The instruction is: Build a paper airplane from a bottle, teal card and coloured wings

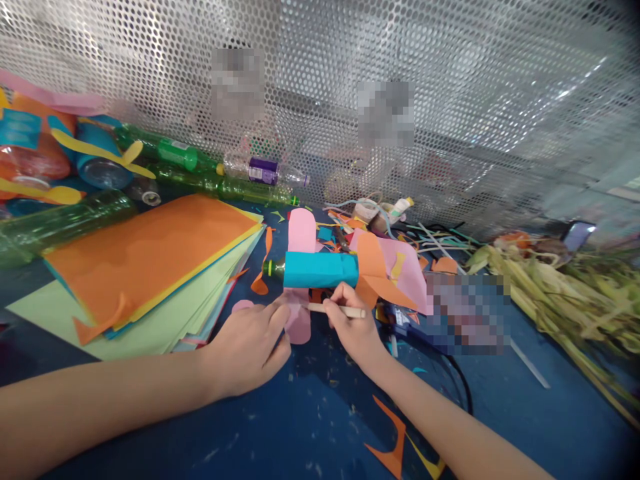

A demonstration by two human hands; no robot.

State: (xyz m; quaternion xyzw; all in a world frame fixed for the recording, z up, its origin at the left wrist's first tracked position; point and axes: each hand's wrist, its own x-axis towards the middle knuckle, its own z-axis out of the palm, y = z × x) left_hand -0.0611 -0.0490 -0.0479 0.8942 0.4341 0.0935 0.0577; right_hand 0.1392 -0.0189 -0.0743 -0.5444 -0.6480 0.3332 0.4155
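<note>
A bottle covered in blue paper (320, 269) lies on the table like a model plane, with its green neck (273, 268) to the left. Pink paper wings stick out on both sides, the far wing (302, 230) and the near wing (300, 327). Orange paper tail fins (373, 267) sit at its right end. My left hand (257, 343) grips the near wing's left edge, fingers and thumb bent against it. Pinched in my right hand (353, 327) is a pale, pen-like stick (350, 311), its left end over the near wing. An orange paper propeller (265, 267) lies beside the neck.
Stacked coloured paper (160, 253) lies left, with plastic bottles (200, 180) behind. A dark blue glue gun (405, 323) with a cable rests right of my right hand. Corn husks (530, 287) pile up at the far right. Perforated metal sheet (320, 100) stands behind.
</note>
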